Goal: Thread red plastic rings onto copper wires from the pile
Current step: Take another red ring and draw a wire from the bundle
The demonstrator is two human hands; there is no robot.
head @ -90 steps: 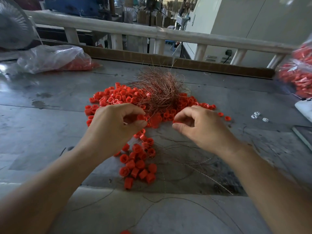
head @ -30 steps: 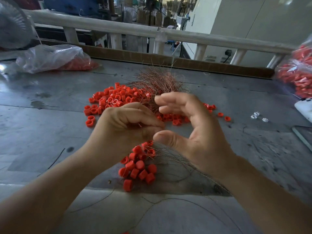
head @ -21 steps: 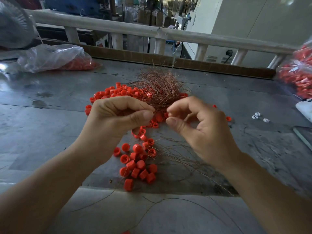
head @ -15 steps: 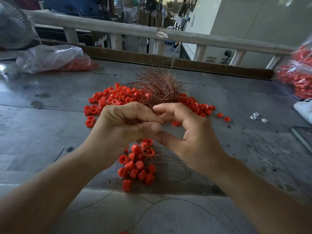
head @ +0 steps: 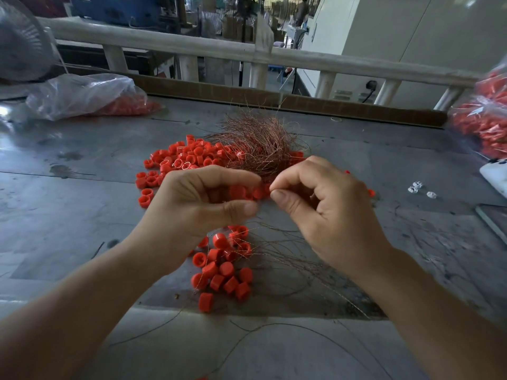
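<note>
Meeting mid-frame just below the copper wires and red rings, the left hand curls and the right hand pinches thumb to forefinger, contents too fine to tell; a wavering wire tip could miss a ring's hole.

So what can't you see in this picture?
Head view:
- What the left hand holds: its own curled fingers hide it.
- What the right hand pinches: too thin to see.
- The clear plastic bag of red rings, right: cut by the edge, blurred.
- The white flat object: cut by the edge.
</note>
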